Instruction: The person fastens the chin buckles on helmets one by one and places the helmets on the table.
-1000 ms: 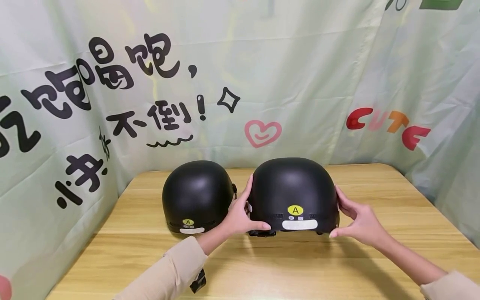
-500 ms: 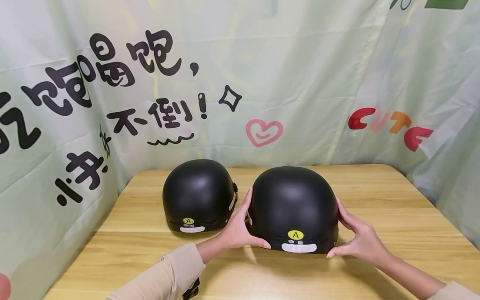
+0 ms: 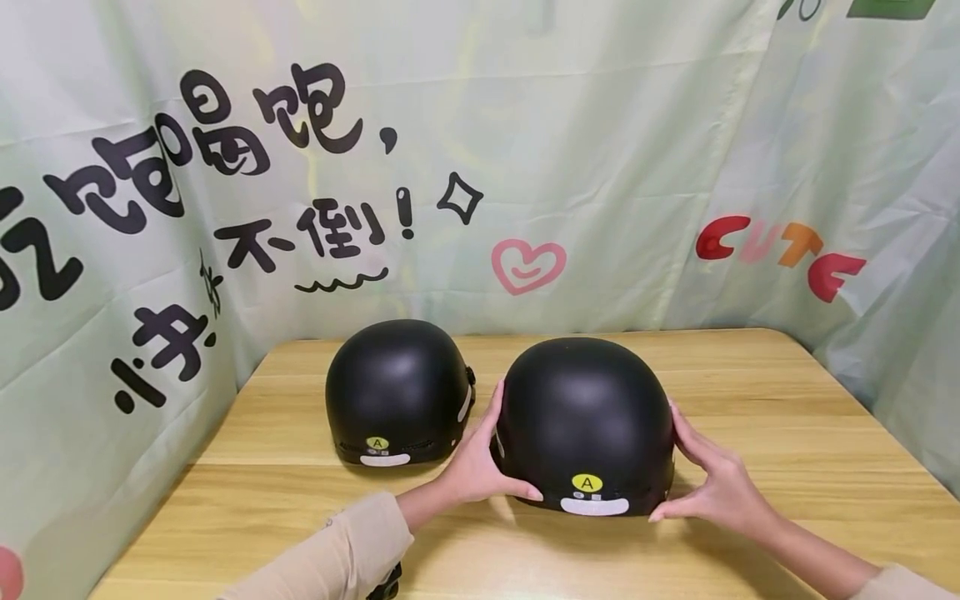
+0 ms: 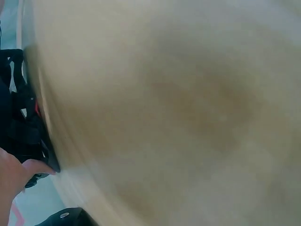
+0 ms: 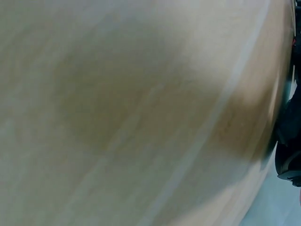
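A matte black helmet point(image 3: 588, 417) with a yellow "A" sticker and a white strip at its lower edge is held between both hands, low over the table. My left hand point(image 3: 480, 471) grips its left side, thumb along the bottom rim. On the opposite side, my right hand point(image 3: 720, 487) holds the rim with thumb and fingers. Dark straps point(image 4: 26, 117) under the helmet show in the left wrist view, beside the left thumb. Only a dark edge of the helmet point(image 5: 289, 127) appears in the right wrist view. Whether the helmet touches the table I cannot tell.
A second black helmet point(image 3: 397, 383) with a matching sticker stands on the wooden table point(image 3: 262, 492), just left of the held one. Part of a black object point(image 3: 386, 583) shows beneath the left sleeve. A printed curtain point(image 3: 600, 167) hangs around the table's back and sides.
Both hands have lowered the held helmet toward the table and tilted it, so its sticker sits lower and more of its top shows. The second helmet has stayed in place.
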Action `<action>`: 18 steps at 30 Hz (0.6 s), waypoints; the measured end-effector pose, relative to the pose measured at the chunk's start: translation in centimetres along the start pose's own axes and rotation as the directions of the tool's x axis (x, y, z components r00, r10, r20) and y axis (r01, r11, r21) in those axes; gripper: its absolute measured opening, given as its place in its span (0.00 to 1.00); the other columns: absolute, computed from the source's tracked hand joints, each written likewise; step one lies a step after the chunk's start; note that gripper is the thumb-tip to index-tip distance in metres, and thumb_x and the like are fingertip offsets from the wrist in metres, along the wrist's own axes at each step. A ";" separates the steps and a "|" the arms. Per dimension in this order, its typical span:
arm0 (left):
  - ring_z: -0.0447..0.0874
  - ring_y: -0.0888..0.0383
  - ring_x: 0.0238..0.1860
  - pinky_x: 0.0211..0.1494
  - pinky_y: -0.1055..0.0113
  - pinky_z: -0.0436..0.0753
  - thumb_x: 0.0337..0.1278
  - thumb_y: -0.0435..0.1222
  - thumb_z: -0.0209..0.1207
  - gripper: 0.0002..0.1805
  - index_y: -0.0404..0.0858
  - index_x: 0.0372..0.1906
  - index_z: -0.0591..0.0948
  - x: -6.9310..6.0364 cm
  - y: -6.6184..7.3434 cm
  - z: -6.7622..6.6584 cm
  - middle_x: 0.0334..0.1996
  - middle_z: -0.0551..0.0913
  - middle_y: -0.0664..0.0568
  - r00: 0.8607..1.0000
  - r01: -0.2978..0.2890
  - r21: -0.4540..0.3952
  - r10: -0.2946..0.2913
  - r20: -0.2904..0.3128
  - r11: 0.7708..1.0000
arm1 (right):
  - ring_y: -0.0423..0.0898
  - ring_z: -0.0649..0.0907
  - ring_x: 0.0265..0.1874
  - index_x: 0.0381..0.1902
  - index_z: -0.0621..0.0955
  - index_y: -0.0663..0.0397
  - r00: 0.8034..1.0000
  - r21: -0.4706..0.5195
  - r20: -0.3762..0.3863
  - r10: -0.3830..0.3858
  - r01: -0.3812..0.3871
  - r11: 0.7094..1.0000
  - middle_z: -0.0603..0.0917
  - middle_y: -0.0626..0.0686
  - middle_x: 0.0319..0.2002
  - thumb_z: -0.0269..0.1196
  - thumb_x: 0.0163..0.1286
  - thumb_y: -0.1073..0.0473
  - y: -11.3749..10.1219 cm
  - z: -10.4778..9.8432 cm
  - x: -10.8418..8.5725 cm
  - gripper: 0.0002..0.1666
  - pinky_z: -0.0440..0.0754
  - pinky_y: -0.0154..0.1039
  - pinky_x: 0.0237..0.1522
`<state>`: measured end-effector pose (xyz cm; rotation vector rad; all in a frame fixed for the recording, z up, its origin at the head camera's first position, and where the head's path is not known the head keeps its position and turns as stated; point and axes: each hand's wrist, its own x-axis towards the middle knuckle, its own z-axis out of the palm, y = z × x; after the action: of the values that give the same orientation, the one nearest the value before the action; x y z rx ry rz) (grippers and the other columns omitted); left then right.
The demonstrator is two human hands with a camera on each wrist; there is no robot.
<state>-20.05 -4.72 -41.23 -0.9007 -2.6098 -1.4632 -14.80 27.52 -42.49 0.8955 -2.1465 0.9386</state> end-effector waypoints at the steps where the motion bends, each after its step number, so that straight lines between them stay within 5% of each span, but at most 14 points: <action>1: 0.54 0.49 0.71 0.68 0.43 0.60 0.15 0.43 0.80 0.77 0.63 0.72 0.35 0.0 -0.1 0.1 0.74 0.50 0.56 1.000 -0.002 -0.002 0.002 -0.002 1.000 | 0.29 0.65 0.64 0.63 0.62 0.77 1.000 -0.012 0.000 -0.004 0.004 1.000 0.59 0.48 0.70 0.78 0.17 0.45 0.0 0.0 -0.1 0.74 0.66 0.17 0.53; 12: 0.55 0.49 0.71 0.67 0.43 0.61 0.16 0.43 0.80 0.77 0.62 0.72 0.35 0.1 -1.0 0.6 0.73 0.51 0.55 1.000 -0.022 -0.004 0.022 0.006 1.000 | 0.32 0.63 0.66 0.63 0.63 0.77 1.000 -0.070 -0.011 -0.021 0.020 0.997 0.63 0.61 0.68 0.79 0.18 0.43 0.1 0.2 -0.3 0.74 0.64 0.17 0.57; 18: 0.54 0.50 0.72 0.67 0.45 0.62 0.17 0.43 0.80 0.77 0.63 0.72 0.34 0.4 -1.3 0.6 0.73 0.50 0.55 1.000 -0.003 -0.020 0.004 0.015 1.000 | 0.29 0.61 0.67 0.64 0.62 0.74 1.000 -0.099 0.000 0.007 -0.007 0.995 0.60 0.50 0.69 0.76 0.23 0.38 0.3 0.2 -0.2 0.72 0.61 0.16 0.59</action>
<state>-20.85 -4.58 -42.43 -0.9216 -2.6078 -1.4901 -14.98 27.58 -42.90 0.8406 -2.1777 0.8275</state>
